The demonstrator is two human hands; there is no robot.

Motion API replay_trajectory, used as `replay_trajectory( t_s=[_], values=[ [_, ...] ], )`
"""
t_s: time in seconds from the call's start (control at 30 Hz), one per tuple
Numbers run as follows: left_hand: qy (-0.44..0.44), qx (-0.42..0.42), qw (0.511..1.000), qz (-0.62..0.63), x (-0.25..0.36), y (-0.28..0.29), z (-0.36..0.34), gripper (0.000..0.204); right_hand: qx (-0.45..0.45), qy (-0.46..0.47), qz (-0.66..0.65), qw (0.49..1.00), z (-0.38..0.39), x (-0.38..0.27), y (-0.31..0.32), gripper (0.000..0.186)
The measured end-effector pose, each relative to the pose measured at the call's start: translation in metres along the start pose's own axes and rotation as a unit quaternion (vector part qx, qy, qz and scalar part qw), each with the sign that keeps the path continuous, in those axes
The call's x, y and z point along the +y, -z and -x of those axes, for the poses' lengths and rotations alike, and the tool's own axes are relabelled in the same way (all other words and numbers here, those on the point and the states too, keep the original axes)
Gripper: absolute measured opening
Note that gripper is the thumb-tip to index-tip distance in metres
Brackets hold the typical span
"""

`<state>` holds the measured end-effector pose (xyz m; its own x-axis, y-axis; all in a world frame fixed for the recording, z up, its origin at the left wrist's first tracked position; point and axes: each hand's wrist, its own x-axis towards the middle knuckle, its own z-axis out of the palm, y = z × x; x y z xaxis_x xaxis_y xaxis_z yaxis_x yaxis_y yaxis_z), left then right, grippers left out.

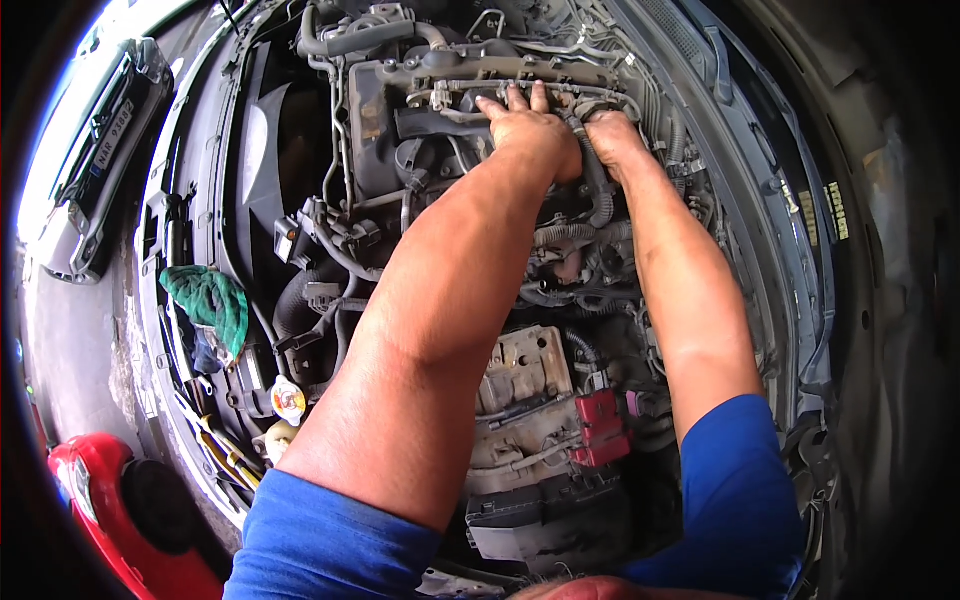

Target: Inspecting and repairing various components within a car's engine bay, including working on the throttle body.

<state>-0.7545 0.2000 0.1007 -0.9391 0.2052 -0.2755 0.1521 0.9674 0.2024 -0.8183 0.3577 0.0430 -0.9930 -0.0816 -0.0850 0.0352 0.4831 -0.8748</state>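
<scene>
Engine (440, 124) is up ahead of you, at the far end of your reach. Closest to you are your blue sleeves (335, 525). Just past them is a black box (545, 515), then a red cover (600, 428) and a dirty tan metal plate (522, 362). Over on your left is a round cap (288, 400), and farther along lies a crumpled green cloth (212, 305). Your left hand (537, 138) is on top of the engine, back side up. Its grip is spread, with the fingers (539, 98) apart. Your right hand (617, 138) is just beside it, and a bendy black hose (592, 172) runs between the two. Its fingertips are hidden, so you cannot tell if that grip is spread or pinching something. Way off to the left are a red car (140, 530) and a pale car (75, 225).
</scene>
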Motion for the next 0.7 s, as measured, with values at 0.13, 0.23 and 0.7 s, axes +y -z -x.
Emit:
replay_trajectory(
  t_s=[0.13, 0.23, 0.7],
  values=[
    [0.001, -0.002, 1.0, -0.002, -0.001, -0.001, 0.002, 0.07, 0.002, -0.014, 0.025, 1.0, 0.001, -0.001, -0.002, 0.007],
    [-0.004, -0.006, 1.0, 0.001, -0.001, 0.001, 0.003, 0.07, 0.007, -0.028, 0.021, 0.999, 0.001, -0.001, 0.001, 0.008],
    [-0.036, 0.066, 0.997, -0.003, -0.002, -0.006, 0.005, 0.063, 0.038, -0.001, 0.097, 0.995, -0.008, 0.009, 0.007, 0.017]
  ],
)
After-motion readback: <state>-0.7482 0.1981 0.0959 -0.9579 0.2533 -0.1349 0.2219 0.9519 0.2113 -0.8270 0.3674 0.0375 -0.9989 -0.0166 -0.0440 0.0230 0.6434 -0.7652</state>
